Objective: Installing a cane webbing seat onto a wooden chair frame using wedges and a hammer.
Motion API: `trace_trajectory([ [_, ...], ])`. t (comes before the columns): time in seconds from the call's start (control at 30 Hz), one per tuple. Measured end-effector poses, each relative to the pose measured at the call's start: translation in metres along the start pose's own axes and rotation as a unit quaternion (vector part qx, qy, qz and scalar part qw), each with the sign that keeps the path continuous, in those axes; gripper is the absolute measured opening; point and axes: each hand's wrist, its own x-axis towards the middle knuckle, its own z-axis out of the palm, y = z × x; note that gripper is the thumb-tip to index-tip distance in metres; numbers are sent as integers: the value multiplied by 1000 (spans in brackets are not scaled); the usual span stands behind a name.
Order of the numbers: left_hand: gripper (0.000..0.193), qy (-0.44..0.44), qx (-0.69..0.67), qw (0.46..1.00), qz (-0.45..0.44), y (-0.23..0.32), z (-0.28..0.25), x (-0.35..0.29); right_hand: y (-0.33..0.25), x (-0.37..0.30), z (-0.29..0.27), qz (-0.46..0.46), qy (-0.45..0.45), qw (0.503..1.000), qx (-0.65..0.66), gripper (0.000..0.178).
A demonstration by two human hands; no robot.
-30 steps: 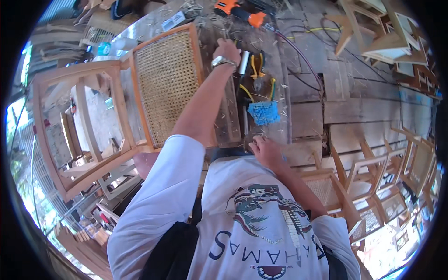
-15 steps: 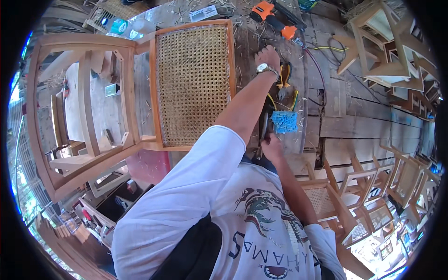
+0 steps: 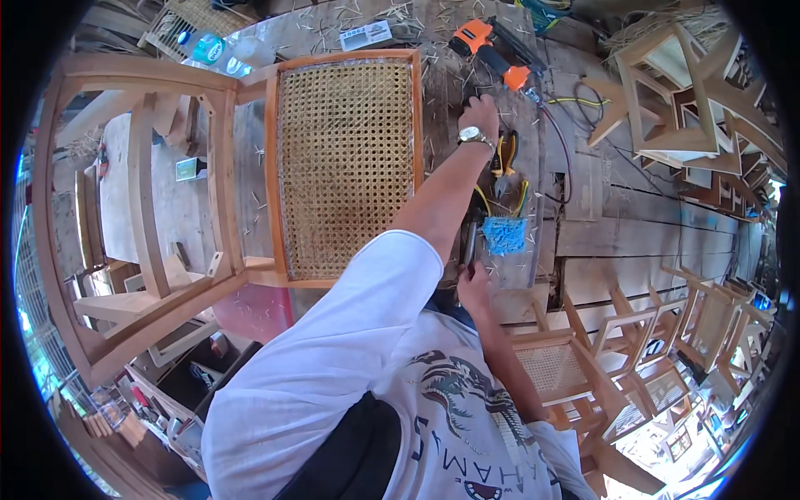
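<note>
My left hand point(image 3: 479, 117), with a watch on the wrist, reaches over the bench right of the woven cane chair panel point(image 3: 346, 167). Its fingers are curled at a small dark thing I cannot make out. Close by its wrist lie yellow-and-black pliers point(image 3: 504, 162). Lower down, my right hand point(image 3: 475, 285) is closed at the near end of a long dark metallic tool point(image 3: 471, 242); what its fingers hold is hidden. Beside that tool sits a blue bristly pad point(image 3: 505, 236), with yellow handles of another tool partly showing behind it.
The wooden chair frame point(image 3: 150, 175) joined to the panel fills the left. An orange-and-black nail gun point(image 3: 492, 50) with a hose lies at the far right of the bench. A small box point(image 3: 365, 35) and water bottles point(image 3: 218, 52) stand at the back. More chair frames point(image 3: 667, 100) crowd the right.
My left hand has drawn slightly nearer and its fingers have curled in. My right hand has shifted a little left and nearer. The whole view has shifted slightly.
</note>
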Motion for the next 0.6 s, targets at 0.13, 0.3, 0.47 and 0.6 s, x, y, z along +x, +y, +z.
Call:
trace_trajectory([
  [0.13, 17, 57, -42, 997, -15, 26, -14, 26, -1, -8, -15, -52, 17, 998, -13, 24],
  [0.3, 31, 140, -105, 980, 89, 52, -58, 5, -16, -35, -80, 75, -154, 952, 254, 22],
  [0.47, 36, 265, -225, 919, 183, 6, -125, -86, -42, -66, -168, 20, -248, 875, 415, 28],
  [0.6, 33, 150, -395, 905, -45, -69, -173, -177, -79, -30, -175, -49, -201, 908, 363, 26],
])
